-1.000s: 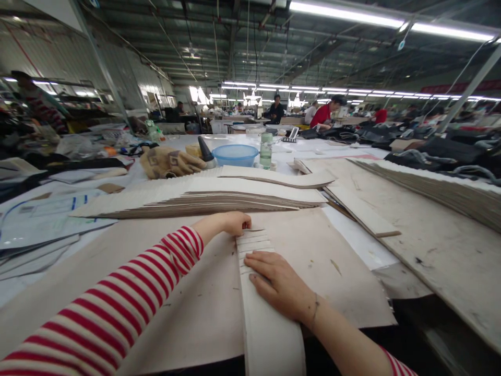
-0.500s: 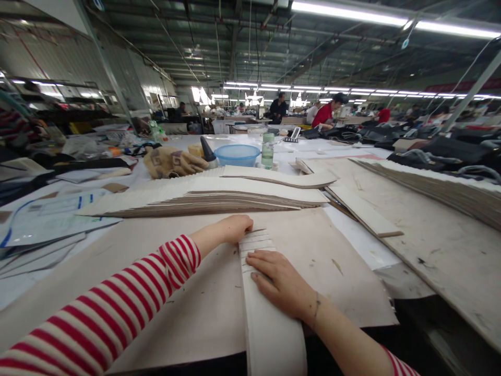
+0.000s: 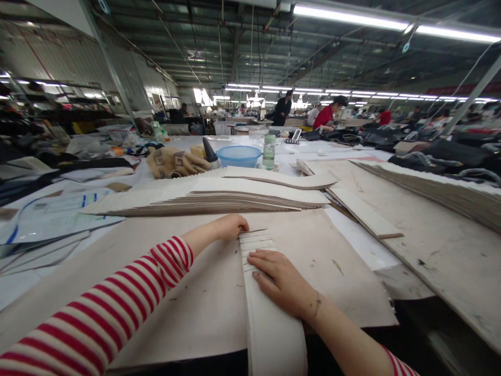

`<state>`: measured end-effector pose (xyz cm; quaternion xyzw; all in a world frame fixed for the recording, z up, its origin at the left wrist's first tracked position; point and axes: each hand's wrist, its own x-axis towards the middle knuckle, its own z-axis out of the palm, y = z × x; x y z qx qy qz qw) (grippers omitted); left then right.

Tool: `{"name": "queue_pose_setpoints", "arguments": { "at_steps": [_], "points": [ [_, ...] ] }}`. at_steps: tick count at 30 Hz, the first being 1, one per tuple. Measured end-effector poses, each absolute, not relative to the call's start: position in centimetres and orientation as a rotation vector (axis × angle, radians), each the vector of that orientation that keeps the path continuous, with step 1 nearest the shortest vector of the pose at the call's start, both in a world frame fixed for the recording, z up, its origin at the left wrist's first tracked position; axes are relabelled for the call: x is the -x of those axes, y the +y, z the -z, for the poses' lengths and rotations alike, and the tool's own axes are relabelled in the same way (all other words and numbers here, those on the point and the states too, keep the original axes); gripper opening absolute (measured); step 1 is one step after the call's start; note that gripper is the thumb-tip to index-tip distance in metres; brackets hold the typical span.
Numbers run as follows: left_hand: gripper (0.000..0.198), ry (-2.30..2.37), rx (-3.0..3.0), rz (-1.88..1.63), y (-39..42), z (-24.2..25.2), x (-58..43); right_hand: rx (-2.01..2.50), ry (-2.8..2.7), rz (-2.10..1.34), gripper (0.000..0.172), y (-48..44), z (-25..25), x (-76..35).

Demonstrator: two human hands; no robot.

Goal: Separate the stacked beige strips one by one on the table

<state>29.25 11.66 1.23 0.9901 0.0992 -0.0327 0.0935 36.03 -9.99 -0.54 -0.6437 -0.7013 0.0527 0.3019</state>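
A fanned stack of white strips point(image 3: 270, 334) runs from the front edge of the table away from me, its far ends stepped one behind another. My right hand point(image 3: 279, 279) lies on the stack with outstretched fingers, palm down. At the far left corner of the stack, my left hand point(image 3: 234, 226) has its fingers curled together. Its fingertips touch or nearly touch the last strip's edge; whatever is between them is hidden. Beneath the stack lies a large pale board point(image 3: 195, 292). Just beyond it, a longer fanned pile of white strips with grey-brown edges point(image 3: 235, 201) stretches crosswise.
Behind the pile sit patterned work gloves point(image 3: 174, 162), a blue basin point(image 3: 238, 155) and a green bottle point(image 3: 269, 151). Another board point(image 3: 430, 250) at right carries more strips point(image 3: 442, 185). Plastic packaging point(image 3: 50, 214) lies left. A person in red point(image 3: 324, 116) works farther back.
My left hand has shifted slightly left, off the far end of the stack to its corner. My right hand stays on the strips. A person in dark clothing in the background has moved right.
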Motion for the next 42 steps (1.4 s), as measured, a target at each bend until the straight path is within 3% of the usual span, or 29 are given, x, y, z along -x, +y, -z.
{"name": "queue_pose_setpoints", "arguments": {
  "at_steps": [9,26,42],
  "points": [
    [0.035,0.228,-2.957,0.177,11.4,-2.2,-29.3,1.702,-1.851,-0.136,0.032,-10.0,0.4,-36.0],
    [0.034,0.500,-2.985,-0.029,9.0,-1.3,-28.6,1.706,-1.862,-0.140,0.033,-10.0,0.4,-36.0],
    [0.031,0.312,-3.093,-0.092,6.7,-0.9,-30.5,1.644,-1.861,-0.128,0.033,-9.9,0.4,-36.0]
  ]
}}
